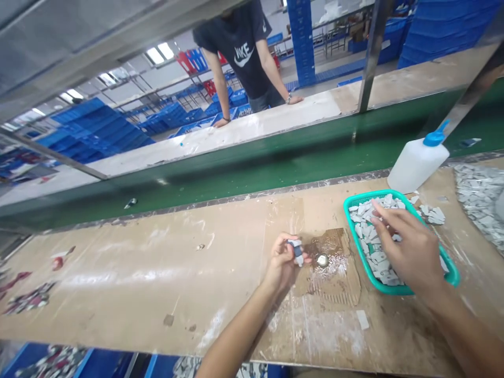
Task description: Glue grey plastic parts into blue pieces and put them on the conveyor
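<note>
Between the thumb and fingers of my left hand (284, 260) is a small dark blue and white piece (296, 252), held above the worktable. My right hand (411, 247) hovers over a green basket (362, 268) full of flat white pieces (380, 260). Its thumb and index finger are close together at the tips; whether anything is between them is too small to make out. A worn cardboard patch (338, 278), wet and shiny, lies between my hands, with a small round pale object (323, 260) on it.
A white bottle with a blue nozzle (417, 163) stands behind the basket. A heap of white pieces (480, 194) lies at the right. Beyond the table runs a green conveyor (252, 163); a person (248, 58) leans on its far side. Dark scraps (31, 298) lie far left.
</note>
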The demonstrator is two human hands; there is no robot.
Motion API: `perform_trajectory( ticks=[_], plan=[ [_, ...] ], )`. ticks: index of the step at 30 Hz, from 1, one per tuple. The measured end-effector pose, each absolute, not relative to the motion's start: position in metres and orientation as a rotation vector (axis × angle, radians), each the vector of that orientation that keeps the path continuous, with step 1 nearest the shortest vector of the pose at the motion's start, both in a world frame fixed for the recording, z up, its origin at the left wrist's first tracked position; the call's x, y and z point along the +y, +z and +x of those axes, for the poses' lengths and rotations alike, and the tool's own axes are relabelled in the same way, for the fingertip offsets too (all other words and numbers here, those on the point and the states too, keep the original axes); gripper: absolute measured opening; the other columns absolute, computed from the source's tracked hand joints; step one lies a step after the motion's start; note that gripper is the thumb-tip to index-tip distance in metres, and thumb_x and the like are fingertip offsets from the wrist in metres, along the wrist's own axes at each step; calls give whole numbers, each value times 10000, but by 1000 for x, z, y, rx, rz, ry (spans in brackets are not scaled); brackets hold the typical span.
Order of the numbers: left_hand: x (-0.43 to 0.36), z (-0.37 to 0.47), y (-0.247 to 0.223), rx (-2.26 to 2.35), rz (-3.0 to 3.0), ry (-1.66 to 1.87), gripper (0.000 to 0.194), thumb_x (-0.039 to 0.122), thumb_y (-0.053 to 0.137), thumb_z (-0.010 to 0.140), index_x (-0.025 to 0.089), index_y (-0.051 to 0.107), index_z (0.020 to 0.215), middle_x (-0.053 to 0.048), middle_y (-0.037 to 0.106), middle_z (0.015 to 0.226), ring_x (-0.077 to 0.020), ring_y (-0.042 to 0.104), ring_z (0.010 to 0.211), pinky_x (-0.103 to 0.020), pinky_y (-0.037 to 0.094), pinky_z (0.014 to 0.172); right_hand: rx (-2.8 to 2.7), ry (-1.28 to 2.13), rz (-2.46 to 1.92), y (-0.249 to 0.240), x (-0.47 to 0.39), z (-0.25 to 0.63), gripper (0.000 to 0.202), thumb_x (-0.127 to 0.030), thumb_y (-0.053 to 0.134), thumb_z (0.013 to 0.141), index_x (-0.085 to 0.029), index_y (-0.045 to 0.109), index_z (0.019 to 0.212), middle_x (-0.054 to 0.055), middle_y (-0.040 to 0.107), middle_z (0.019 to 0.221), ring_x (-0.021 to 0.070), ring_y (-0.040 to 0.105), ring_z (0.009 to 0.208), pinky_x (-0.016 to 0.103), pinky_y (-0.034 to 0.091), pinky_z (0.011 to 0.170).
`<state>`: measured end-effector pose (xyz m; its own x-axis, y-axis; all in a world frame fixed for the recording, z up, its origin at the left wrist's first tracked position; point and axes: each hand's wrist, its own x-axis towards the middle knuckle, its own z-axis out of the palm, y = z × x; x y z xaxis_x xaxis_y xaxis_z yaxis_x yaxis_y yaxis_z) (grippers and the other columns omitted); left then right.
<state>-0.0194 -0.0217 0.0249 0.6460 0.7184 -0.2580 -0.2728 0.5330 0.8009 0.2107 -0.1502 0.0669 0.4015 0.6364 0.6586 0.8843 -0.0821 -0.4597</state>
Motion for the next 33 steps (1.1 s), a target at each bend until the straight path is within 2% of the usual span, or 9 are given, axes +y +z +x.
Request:
perform_trajectory(
  ticks=[4, 10, 12, 16, 19, 23, 27, 30, 33],
  plan=[
    [5, -17, 28, 749, 794, 642, 326, 204, 823, 626, 199, 596, 859, 20, 652, 681, -141, 660, 599, -273, 563, 599, -1164, -353, -2014, 60, -153, 240, 339, -210, 504, 971, -225, 711, 1240, 57, 721, 950, 195, 666, 776, 321, 505, 717],
    [96, 18, 38, 936, 1444, 828, 343, 395, 769, 705, 181, 646, 945, -1, 672, 745, -162, 669, 637, -311, 574, 650, -1459, -42, -2144, 40, -149, 239, 302, -204, 496, 943, -160, 739, 1116, 90, 668, 914, 248, 647, 876, 375, 515, 817],
    [132, 39, 38, 1131, 1763, 908, 340, 359, 732, 750, 186, 642, 1028, 2, 686, 729, -163, 679, 700, -275, 550, 692, -1461, -23, -2230, 35, -146, 230, 258, -202, 525, 927, -142, 737, 1061, 109, 654, 924, 271, 633, 906, 397, 504, 853],
    [185, 80, 31, 1395, 2017, 838, 286, 319, 689, 817, 155, 653, 1048, -71, 757, 903, -170, 706, 796, -267, 542, 768, -1498, 30, -2359, 26, -139, 217, 188, -138, 573, 876, -141, 727, 983, 126, 644, 953, 277, 610, 925, 381, 479, 844],
    [203, 101, 21, 1437, 2057, 809, 277, 280, 679, 825, 124, 684, 1054, -140, 741, 1064, -203, 707, 871, -316, 540, 853, -1559, 30, -2369, 19, -135, 215, 299, -110, 568, 864, -135, 716, 1122, 120, 635, 932, 266, 591, 898, 360, 459, 815],
    [206, 110, 11, 1523, 2113, 764, 284, 248, 637, 856, 89, 701, 1083, -195, 728, 1080, -302, 669, 1062, -426, 484, 1003, -1603, -1, -2382, 12, -134, 221, 367, -157, 545, 895, -151, 683, 1235, 96, 606, 867, 253, 557, 843, 339, 426, 758],
    [189, 102, 13, 1585, 2154, 756, 384, 294, 622, 891, 91, 659, 1214, -239, 674, 1234, -393, 545, 1265, -541, 400, 1083, -1642, -1, -2372, 10, -135, 223, 250, -183, 503, 926, -193, 727, 1037, 75, 584, 841, 227, 533, 808, 318, 387, 710],
    [155, 87, 18, 1512, 2213, 757, 366, 300, 614, 912, 133, 648, 1235, -191, 645, 1311, -347, 532, 1282, -498, 384, 1116, -1676, 20, -2349, 14, -136, 225, 202, -173, 512, 910, -199, 712, 896, 69, 578, 838, 215, 532, 797, 312, 372, 691],
    [100, 65, 23, 1205, 2326, 847, 286, 306, 559, 956, 172, 649, 1192, -128, 672, 1250, -282, 568, 1222, -446, 424, 1089, -1707, 47, -2323, 20, -137, 227, 166, -186, 536, 894, -205, 701, 898, 61, 576, 835, 210, 533, 775, 311, 366, 670]
  ],
)
